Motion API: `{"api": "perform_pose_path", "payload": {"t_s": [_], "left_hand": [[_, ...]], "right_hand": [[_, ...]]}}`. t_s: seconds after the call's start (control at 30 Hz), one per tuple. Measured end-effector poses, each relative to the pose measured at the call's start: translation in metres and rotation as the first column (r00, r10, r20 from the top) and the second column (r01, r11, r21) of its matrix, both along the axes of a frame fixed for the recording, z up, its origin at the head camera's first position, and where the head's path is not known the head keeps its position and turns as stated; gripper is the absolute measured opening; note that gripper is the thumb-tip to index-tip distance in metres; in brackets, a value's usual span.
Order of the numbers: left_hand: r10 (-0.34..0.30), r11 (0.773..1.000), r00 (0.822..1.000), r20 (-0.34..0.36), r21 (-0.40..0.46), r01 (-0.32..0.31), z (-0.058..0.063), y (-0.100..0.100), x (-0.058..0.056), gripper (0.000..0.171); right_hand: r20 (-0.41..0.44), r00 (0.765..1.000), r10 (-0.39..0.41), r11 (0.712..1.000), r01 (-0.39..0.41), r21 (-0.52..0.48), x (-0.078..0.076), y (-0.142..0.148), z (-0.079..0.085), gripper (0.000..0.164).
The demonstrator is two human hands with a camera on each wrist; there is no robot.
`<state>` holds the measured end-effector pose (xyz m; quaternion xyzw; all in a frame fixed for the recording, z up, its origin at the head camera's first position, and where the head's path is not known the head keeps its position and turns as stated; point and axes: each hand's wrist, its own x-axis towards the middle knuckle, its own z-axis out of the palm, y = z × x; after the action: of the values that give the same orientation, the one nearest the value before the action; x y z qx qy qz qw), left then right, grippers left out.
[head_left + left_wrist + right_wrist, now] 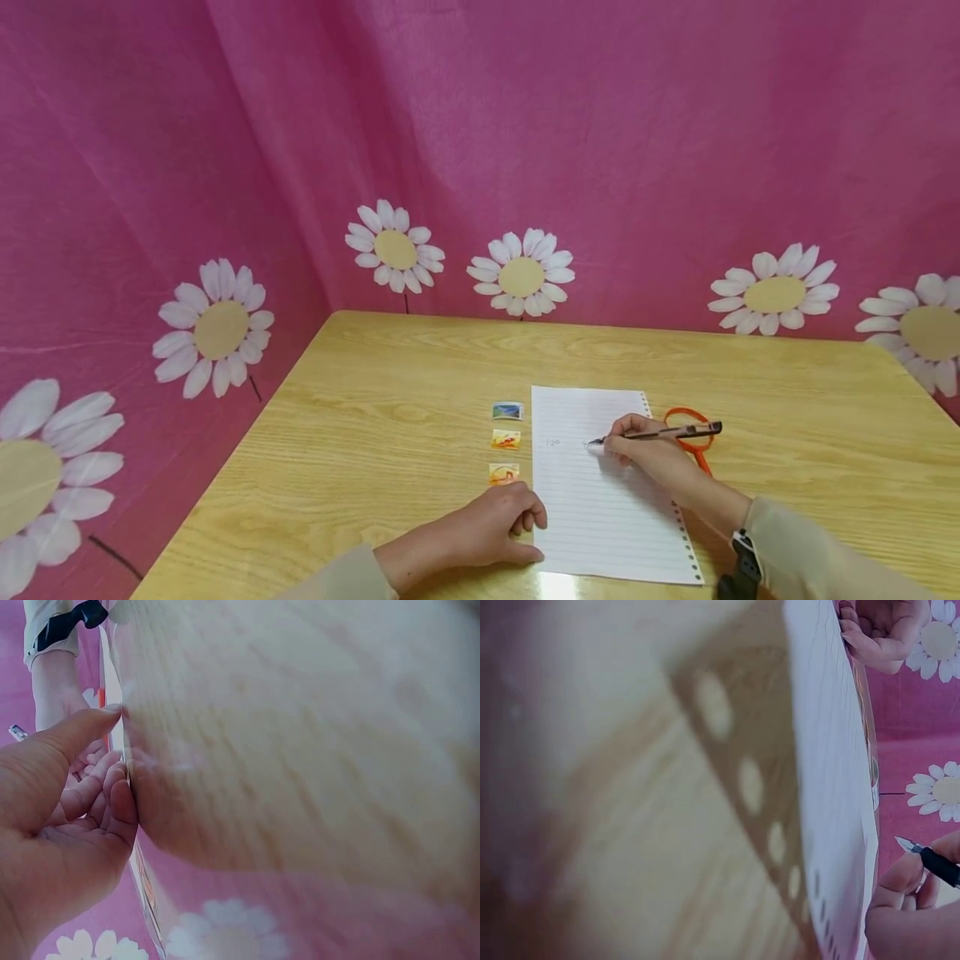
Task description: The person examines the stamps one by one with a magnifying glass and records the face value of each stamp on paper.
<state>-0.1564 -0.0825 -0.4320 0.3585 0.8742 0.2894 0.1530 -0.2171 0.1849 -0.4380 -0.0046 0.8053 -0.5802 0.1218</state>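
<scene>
A sheet of lined paper (600,533) with punched holes along its right side lies on the table. My right hand (647,450) pinches a pen (693,430), its tip at the paper's upper part; the pen's dark grip (939,864) and metal tip show in the right wrist view. Faint handwriting (552,442) stands left of the tip. At the sheet's lower left edge rests my left hand (498,525), fingers loosely bent and thumb stretched out. Three small picture stamps stand in a column left of the paper: a blue one (507,411) and two yellow-orange ones (506,440).
An orange-rimmed magnifying glass (702,461) lies right of the paper, partly behind the right hand and pen. The wooden table (360,433) meets a pink curtain (600,125) printed with white flowers at its back. A black watch (745,567) is on the right wrist.
</scene>
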Motion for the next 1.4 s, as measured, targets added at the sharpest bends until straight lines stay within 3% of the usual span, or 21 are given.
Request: {"api": "perform_pose_path", "payload": {"t_s": [0.4,0.67,0.87,1.4], "left_hand": [[-0.005,1.000,1.000,0.010,0.020,0.005,-0.002,-0.001,0.001,0.023],[-0.005,1.000,1.000,0.022,0.023,0.004,-0.004,-0.001,0.000,0.023],[-0.004,1.000,0.999,0.041,0.026,0.003,-0.004,0.000,0.000,0.023],[-0.010,0.999,0.997,0.071,0.045,0.007,-0.004,-0.001,0.000,0.023]], "right_hand": [[-0.011,1.000,-0.022,1.000,0.022,0.009,0.006,0.005,0.003,0.014],[-0.025,0.999,-0.028,0.995,0.025,-0.093,0.011,0.017,0.006,0.011],[-0.072,0.997,-0.034,0.995,0.026,-0.098,0.014,0.028,0.008,0.010],[-0.091,0.993,-0.071,0.987,0.057,-0.148,0.022,0.056,0.009,0.005]]}}
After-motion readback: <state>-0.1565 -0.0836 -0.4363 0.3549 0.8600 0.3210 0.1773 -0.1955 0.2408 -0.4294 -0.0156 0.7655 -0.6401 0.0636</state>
